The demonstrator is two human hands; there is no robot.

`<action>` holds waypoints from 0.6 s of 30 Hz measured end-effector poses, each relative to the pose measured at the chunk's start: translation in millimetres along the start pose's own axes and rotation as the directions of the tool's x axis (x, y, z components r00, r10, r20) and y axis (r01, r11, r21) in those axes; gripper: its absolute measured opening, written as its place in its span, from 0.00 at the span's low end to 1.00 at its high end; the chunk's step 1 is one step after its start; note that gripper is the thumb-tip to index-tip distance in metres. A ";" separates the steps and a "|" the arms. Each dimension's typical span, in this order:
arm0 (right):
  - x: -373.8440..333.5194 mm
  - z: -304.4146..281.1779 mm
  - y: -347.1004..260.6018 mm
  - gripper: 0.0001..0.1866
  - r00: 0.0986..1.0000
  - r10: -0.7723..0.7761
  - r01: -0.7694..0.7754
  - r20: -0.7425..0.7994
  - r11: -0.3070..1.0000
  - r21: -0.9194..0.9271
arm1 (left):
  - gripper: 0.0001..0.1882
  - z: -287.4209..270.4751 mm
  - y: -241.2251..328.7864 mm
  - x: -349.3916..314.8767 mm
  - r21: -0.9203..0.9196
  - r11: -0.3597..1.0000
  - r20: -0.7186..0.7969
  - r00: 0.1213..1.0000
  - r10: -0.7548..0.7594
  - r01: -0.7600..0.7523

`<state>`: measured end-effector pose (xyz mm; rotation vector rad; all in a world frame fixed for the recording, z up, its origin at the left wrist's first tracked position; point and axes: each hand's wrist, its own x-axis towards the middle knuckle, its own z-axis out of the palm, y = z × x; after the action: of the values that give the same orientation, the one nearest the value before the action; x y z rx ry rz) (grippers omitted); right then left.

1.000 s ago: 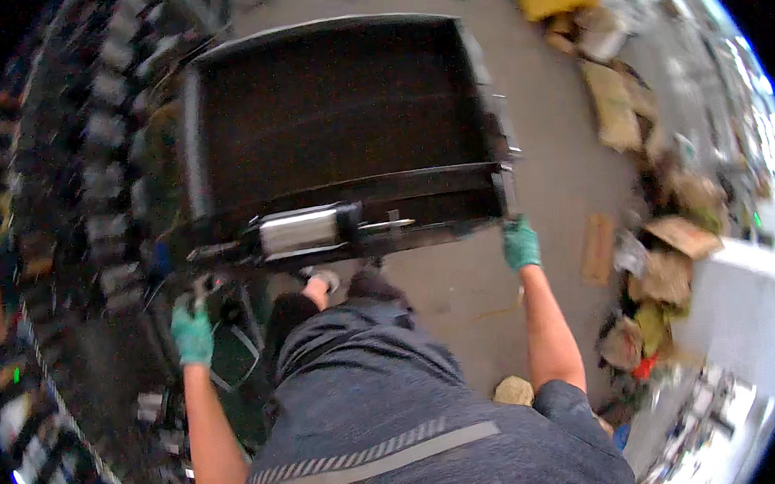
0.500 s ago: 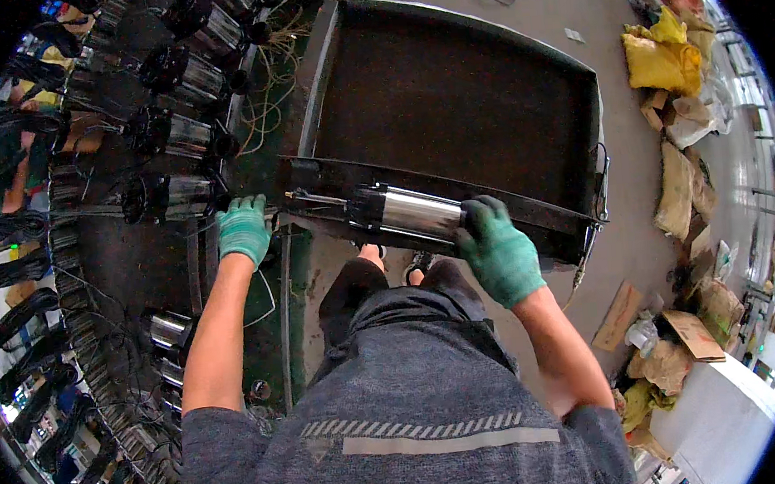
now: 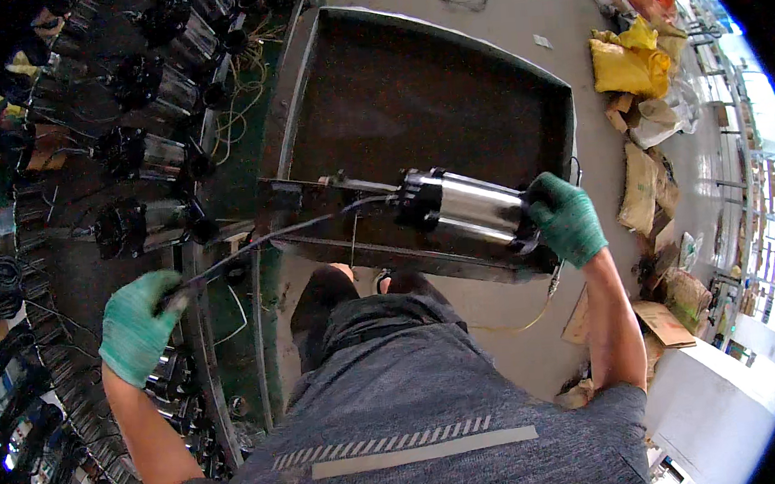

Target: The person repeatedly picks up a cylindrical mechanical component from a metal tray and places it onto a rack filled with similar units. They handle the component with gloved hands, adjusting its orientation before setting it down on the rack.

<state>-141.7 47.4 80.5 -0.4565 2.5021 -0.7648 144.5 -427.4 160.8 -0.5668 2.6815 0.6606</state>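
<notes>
Black cable (image 3: pixel 308 221) stretched from the left hand (image 3: pixel 142 325) to a silver-and-black cylinder (image 3: pixel 480 209)
The left hand's grip is closed round the cable; the right hand (image 3: pixel 570 218), likewise green-gloved, clasps the cylinder's right end over the near side of a dark metal tray (image 3: pixel 422 103). Similar cylinders (image 3: pixel 162 158) line up at left; at right a yellow sack (image 3: pixel 628 64) lies near a brown sack (image 3: pixel 638 186).

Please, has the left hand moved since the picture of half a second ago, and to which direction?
Yes. The left hand has moved left and downward in the view, farther from the dark tray; it now holds the black cable.
</notes>
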 end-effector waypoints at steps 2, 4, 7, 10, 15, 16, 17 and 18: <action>13.2 -13.9 0.9 0.07 0.995 -0.091 0.081 -0.046 0.982 -0.173 | 0.17 16.1 17.2 25.4 0.119 0.970 -0.135 0.965 0.226 -0.211; 30.6 -14.3 -9.1 0.08 0.994 -0.097 0.074 -0.057 0.945 -0.318 | 0.19 34.3 43.9 67.0 0.232 0.903 -0.167 0.900 0.404 -0.362; 77.1 8.1 0.0 0.12 0.997 -0.062 0.035 -0.039 0.872 -0.489 | 0.20 73.0 64.8 136.6 0.267 0.870 -0.051 0.895 0.442 -0.415; 121.2 37.3 26.9 0.14 1.000 0.013 -0.026 -0.029 0.845 -0.534 | 0.14 127.7 66.4 194.9 0.301 0.860 -0.024 0.898 0.440 -0.413; 164.0 78.6 57.6 0.18 1.000 -0.001 -0.012 -0.022 0.818 -0.575 | 0.10 183.9 53.1 241.4 0.215 0.922 -0.084 0.934 0.347 -0.323; 172.5 83.8 58.2 0.21 0.997 0.062 -0.027 0.039 0.808 -0.588 | 0.10 191.4 49.2 245.8 0.212 0.922 -0.113 0.929 0.353 -0.324; 176.4 92.2 58.6 0.22 0.999 0.052 -0.037 0.009 0.809 -0.586 | 0.11 198.7 45.4 249.6 0.209 0.922 -0.144 0.923 0.358 -0.325; 181.6 102.6 60.0 0.23 0.999 0.040 -0.043 -0.018 0.810 -0.585 | 0.11 203.7 41.9 253.6 0.206 0.924 -0.175 0.917 0.359 -0.322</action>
<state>-247.7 -29.4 -92.6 -0.5987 2.7112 0.0569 -52.0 -367.5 -94.8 -0.1231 3.0343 0.4651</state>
